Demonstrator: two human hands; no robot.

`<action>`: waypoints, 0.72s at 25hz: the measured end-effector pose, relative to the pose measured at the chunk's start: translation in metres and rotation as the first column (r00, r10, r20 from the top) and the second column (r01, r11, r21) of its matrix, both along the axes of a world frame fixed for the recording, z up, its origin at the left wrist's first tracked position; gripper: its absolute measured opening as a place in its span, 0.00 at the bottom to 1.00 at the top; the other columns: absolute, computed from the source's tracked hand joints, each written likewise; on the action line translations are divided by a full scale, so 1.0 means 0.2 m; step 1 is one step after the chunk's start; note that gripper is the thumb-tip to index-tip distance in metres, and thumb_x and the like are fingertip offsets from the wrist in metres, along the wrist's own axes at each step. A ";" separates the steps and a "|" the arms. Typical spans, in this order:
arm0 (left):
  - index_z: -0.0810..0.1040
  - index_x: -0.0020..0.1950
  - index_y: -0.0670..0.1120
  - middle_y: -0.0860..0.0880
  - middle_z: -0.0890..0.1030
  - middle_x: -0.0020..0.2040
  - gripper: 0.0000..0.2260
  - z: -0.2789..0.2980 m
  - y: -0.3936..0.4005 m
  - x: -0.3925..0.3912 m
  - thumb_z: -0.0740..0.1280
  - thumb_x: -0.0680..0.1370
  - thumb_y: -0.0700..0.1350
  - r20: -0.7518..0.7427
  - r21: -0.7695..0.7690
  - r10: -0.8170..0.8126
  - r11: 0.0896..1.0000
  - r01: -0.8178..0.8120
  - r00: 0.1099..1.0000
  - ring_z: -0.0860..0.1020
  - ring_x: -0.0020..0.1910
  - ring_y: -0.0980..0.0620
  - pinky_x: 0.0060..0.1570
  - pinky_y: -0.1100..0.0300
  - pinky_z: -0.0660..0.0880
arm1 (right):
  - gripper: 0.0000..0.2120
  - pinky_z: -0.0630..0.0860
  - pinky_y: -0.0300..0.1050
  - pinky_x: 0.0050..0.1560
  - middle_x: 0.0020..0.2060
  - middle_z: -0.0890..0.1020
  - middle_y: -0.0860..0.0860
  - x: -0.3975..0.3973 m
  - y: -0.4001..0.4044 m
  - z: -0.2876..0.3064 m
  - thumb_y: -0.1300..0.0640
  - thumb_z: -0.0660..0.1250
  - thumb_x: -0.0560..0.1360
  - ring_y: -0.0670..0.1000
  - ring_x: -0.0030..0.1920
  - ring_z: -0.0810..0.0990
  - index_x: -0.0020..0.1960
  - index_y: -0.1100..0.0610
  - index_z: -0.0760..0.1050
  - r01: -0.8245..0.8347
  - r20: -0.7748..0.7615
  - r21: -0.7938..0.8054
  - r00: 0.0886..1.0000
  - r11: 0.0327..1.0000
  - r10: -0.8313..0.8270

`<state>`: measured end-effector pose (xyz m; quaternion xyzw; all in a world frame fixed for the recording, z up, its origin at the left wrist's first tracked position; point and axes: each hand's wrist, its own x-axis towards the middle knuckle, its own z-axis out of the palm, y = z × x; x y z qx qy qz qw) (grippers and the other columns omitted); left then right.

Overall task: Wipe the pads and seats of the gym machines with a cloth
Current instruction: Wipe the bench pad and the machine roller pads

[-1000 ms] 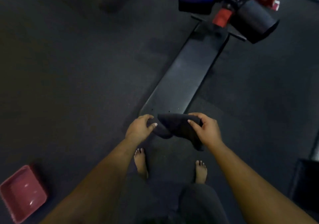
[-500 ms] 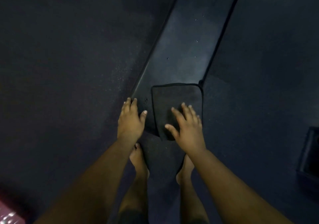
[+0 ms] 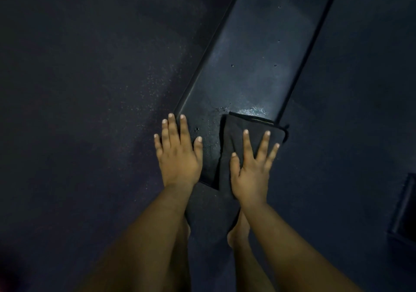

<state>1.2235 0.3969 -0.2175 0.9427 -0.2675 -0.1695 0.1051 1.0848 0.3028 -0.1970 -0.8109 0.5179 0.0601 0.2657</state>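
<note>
Black cloth (image 3: 234,143): flat on the bench (image 3: 258,66), lower middle of the frame.
Right hand (image 3: 251,172): spread wide, pressing it.
Left hand (image 3: 177,154): flat, holding nothing.
Risk: cloth hangs past the edge; a push may drop it.

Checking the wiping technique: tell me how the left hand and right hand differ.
The right hand presses flat on the dark cloth; the left hand rests bare on the bench pad edge. Right fingers are spread wide; left fingers lie close together. Both are palm-down at the pad's near end.

place: gym | evidence: long black padded bench (image 3: 258,66) lying over dark speckled rubber flooring (image 3: 101,89)
</note>
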 end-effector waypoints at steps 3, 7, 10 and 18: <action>0.52 0.83 0.45 0.42 0.52 0.83 0.30 -0.02 -0.01 -0.01 0.50 0.85 0.58 0.031 0.039 0.007 0.999 -0.008 0.999 0.52 0.82 0.42 0.79 0.39 0.51 | 0.30 0.45 0.84 0.68 0.82 0.39 0.50 0.19 -0.17 -0.03 0.40 0.50 0.82 0.66 0.79 0.34 0.82 0.40 0.45 -0.233 -0.166 -0.092 0.962 0.968 0.216; 0.52 0.83 0.46 0.42 0.52 0.83 0.30 -0.03 -0.01 0.00 0.50 0.84 0.58 0.061 0.056 -0.001 0.998 -0.002 0.998 0.51 0.82 0.43 0.78 0.39 0.52 | 0.35 0.38 0.85 0.66 0.82 0.37 0.48 0.51 -0.46 -0.04 0.29 0.45 0.80 0.66 0.79 0.33 0.81 0.39 0.38 -0.633 -0.255 -0.105 0.762 0.767 0.595; 0.51 0.83 0.46 0.42 0.51 0.83 0.30 -0.03 0.00 0.01 0.48 0.84 0.59 0.041 0.055 -0.017 0.998 0.014 0.999 0.51 0.82 0.43 0.78 0.39 0.52 | 0.41 0.39 0.85 0.65 0.81 0.34 0.45 0.42 -0.48 0.01 0.23 0.48 0.75 0.63 0.79 0.31 0.80 0.36 0.37 -0.659 -0.269 -0.073 0.736 0.749 0.621; 0.52 0.83 0.46 0.45 0.53 0.83 0.30 -0.05 -0.01 0.00 0.51 0.84 0.59 0.044 -0.004 0.032 0.999 -0.032 0.998 0.51 0.82 0.46 0.79 0.39 0.51 | 0.35 0.42 0.87 0.64 0.80 0.32 0.46 0.33 -0.47 0.00 0.28 0.45 0.79 0.65 0.78 0.29 0.79 0.36 0.34 -0.651 -0.315 -0.025 0.725 0.759 0.612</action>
